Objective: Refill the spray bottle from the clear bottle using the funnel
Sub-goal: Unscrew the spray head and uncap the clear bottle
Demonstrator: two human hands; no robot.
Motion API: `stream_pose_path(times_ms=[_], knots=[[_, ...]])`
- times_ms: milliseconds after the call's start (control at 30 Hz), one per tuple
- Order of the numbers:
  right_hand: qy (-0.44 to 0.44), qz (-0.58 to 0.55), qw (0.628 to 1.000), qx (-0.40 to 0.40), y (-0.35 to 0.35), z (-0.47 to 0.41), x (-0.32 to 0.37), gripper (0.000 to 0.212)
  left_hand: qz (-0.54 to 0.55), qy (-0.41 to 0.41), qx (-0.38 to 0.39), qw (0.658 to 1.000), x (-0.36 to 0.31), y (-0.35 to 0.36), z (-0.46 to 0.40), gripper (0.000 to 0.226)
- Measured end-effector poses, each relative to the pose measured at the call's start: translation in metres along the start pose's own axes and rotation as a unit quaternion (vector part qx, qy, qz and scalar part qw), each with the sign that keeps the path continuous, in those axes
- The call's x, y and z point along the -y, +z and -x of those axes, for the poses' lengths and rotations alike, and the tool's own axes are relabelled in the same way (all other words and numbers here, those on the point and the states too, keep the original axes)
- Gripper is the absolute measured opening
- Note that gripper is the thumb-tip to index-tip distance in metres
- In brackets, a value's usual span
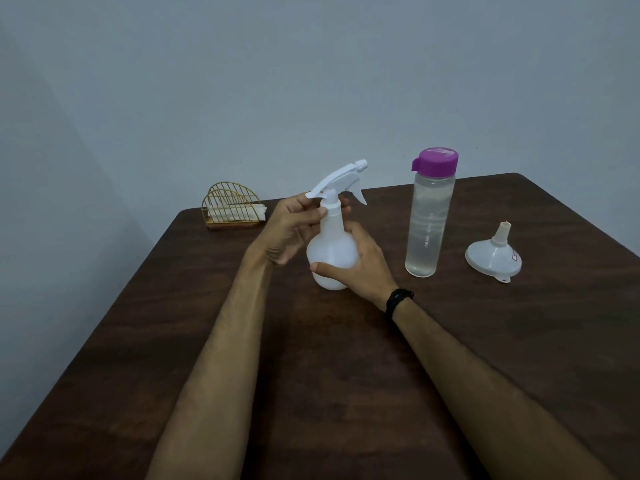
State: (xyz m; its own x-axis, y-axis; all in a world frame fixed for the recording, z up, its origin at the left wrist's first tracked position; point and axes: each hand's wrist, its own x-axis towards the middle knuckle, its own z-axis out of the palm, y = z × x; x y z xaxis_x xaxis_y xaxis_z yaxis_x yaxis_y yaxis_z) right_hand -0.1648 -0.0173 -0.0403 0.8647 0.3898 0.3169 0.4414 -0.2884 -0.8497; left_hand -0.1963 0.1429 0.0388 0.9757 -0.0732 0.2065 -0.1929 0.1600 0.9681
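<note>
Spray bottle (331, 251) upright: right hand (360, 265) on body, left hand (294, 226) at collar.

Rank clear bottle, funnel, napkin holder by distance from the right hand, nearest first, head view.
From the right hand, which holds the spray bottle:
1. Clear bottle, just to its right, standing upright with its purple cap on.
2. Funnel, farther right, resting wide end down on the table.
3. Napkin holder, across on the left at the back edge.
</note>
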Motion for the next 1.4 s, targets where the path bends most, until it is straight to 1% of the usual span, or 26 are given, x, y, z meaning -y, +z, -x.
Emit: stream_pose_path(times_ms=[67,167,200,233,333,367,433,533,600,700,767,900,1067,1100,1200,1333,1400], knots=[[-0.001,-0.004,1.000,-0.002,0.000,0.001,0.001,0.087,-0.037,0.003,-0.021,0.999,-0.002,-0.001,0.002,0.039],[0.002,-0.012,1.000,-0.003,-0.001,0.001,0.001,0.084,-0.098,0.013,-0.085,0.992,-0.004,0.006,-0.001,0.039],[0.007,-0.016,1.000,-0.005,-0.001,0.000,0.001,0.083,-0.109,0.012,-0.095,0.989,-0.005,0.008,-0.002,0.040],[0.010,-0.020,1.000,-0.008,-0.002,0.000,0.001,0.082,-0.114,0.007,-0.091,0.989,-0.007,0.010,-0.002,0.040],[0.015,-0.016,1.000,-0.006,-0.002,0.000,0.001,0.086,-0.101,-0.016,-0.036,0.994,-0.011,0.005,0.000,0.033],[0.013,-0.013,1.000,-0.006,-0.002,0.000,0.001,0.086,-0.098,-0.020,-0.030,0.995,-0.012,0.001,0.001,0.031],[0.014,-0.014,1.000,-0.004,-0.001,0.000,0.001,0.087,-0.120,-0.014,-0.041,0.992,-0.013,0.000,0.001,0.029],[0.019,-0.012,1.000,0.002,-0.002,-0.001,0.001,0.090,-0.150,0.008,-0.066,0.986,-0.013,0.010,-0.001,0.035],[0.021,-0.013,1.000,0.000,-0.002,-0.001,0.002,0.090,-0.160,0.024,-0.078,0.984,-0.012,0.016,-0.004,0.031],[0.020,-0.015,1.000,0.001,-0.004,-0.002,0.003,0.089,-0.195,0.059,-0.117,0.972,-0.013,0.016,-0.007,0.033],[0.019,-0.015,1.000,0.007,-0.004,0.000,0.004,0.089,-0.178,0.084,-0.156,0.968,-0.015,0.016,-0.006,0.034],[0.025,-0.014,1.000,0.010,-0.003,0.001,0.001,0.089,-0.077,0.132,-0.212,0.965,-0.030,0.020,-0.004,0.034],[0.033,-0.009,0.999,0.009,-0.006,0.003,-0.006,0.091,0.026,0.184,-0.264,0.947,-0.062,0.024,-0.001,0.015],[0.031,-0.007,0.999,0.008,-0.006,0.002,-0.005,0.091,0.045,0.195,-0.277,0.940,-0.073,0.021,-0.002,0.014],[0.027,-0.002,1.000,0.011,-0.006,-0.001,-0.004,0.091,0.062,0.220,-0.318,0.920,-0.105,0.009,0.000,0.017],[0.022,0.001,1.000,0.007,-0.008,-0.001,-0.003,0.088,0.049,0.243,-0.334,0.910,-0.138,-0.010,0.012,0.019],[0.017,-0.006,1.000,0.007,-0.007,0.000,-0.001,0.088,0.063,0.257,-0.348,0.899,-0.152,-0.020,0.020,0.017]])
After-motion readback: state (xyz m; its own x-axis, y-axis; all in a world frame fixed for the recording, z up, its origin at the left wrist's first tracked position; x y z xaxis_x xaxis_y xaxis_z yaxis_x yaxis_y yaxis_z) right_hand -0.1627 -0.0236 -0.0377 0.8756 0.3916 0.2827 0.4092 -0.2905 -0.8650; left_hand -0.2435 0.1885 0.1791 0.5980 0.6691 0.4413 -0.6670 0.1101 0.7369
